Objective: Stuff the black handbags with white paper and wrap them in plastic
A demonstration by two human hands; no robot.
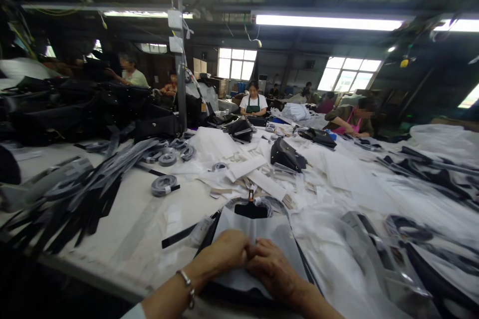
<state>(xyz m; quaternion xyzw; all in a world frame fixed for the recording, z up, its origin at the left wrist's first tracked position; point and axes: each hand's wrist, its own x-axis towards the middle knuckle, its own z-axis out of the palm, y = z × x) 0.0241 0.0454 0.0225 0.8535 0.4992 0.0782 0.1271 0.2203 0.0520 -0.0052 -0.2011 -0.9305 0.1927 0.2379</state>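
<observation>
A flat bag wrapped in pale grey film (258,229) lies on the white table (130,209) right in front of me, with a black tab (250,209) at its far end. My left hand (224,251) and my right hand (270,265) rest side by side on the wrapped bag, fingers curled and pressed together at its middle. What the fingers pinch is hidden between them. A metal bracelet (187,286) circles my left wrist.
Black straps (71,194) fan out at the left, with coiled strap rolls (163,184) beyond. A black handbag (286,155) stands mid-table among white paper sheets (337,169). Piled black bags (75,109) fill the back left. Other people work at the far end.
</observation>
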